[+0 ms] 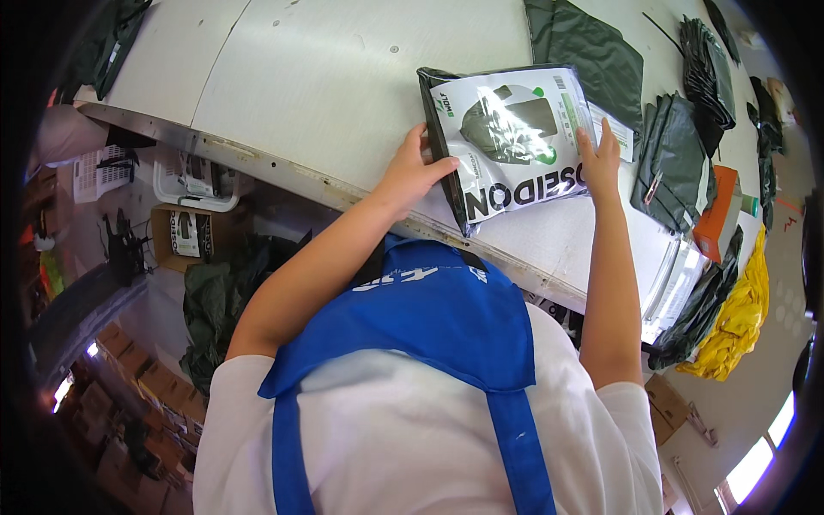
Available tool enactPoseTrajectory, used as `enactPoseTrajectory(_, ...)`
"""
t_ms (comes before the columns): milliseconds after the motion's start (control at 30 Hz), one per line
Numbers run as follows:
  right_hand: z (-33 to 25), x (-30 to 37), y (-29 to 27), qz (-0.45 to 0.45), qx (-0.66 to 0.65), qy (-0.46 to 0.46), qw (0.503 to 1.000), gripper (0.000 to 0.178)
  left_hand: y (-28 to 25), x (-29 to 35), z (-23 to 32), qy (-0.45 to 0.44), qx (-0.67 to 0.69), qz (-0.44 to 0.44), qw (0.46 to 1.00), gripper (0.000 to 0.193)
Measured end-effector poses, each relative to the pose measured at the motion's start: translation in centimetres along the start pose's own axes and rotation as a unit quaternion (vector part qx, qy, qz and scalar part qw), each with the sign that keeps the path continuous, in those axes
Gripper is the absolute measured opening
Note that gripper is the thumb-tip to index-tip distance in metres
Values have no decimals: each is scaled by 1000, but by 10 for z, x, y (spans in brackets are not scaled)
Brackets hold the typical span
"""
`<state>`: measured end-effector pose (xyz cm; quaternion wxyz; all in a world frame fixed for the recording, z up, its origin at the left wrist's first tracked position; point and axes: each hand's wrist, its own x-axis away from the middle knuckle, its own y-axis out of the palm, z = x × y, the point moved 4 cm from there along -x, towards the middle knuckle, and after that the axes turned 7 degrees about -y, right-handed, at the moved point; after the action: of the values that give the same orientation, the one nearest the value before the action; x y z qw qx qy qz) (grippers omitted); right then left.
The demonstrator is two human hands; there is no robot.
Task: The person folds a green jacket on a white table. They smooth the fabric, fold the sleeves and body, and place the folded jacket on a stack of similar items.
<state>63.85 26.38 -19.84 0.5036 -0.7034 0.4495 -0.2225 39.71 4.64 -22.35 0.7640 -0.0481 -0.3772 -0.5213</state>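
Observation:
A flat plastic-wrapped package [515,176] is tilted above the near edge of the white worktable [300,94]. Its printed white insert shows a dark bag-like item, and the print is upside down to me. My left hand [412,176] grips its left edge, thumb on the front and the other fingers partly hidden behind. At the right edge my right hand [602,163] holds the package between its fingers, two of them pointing up along the side. Just beyond, a white printed sheet [620,133] lies by folded dark green fabric [592,60].
On the right lie folded dark garments [674,159], an orange box [717,210], a stack of clear plastic sleeves [674,283] and yellow fabric [734,313]. Below the table's left edge are a carton [176,236] with a similar package and a white plastic bin [163,184].

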Motion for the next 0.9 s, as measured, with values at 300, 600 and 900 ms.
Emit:
enactPoseTrajectory(300,-26,33,-8,-273,68,186,941,86,-6,-7,-5,69,-102,112,986,81)
enactPoseTrajectory(600,-137,-23,59,-79,85,-168,979,57,6,-12,-14,196,-457,290,818,75)
enactPoseTrajectory(900,-118,-45,66,-167,65,-139,974,61,-6,-24,-12,140,-441,269,845,84)
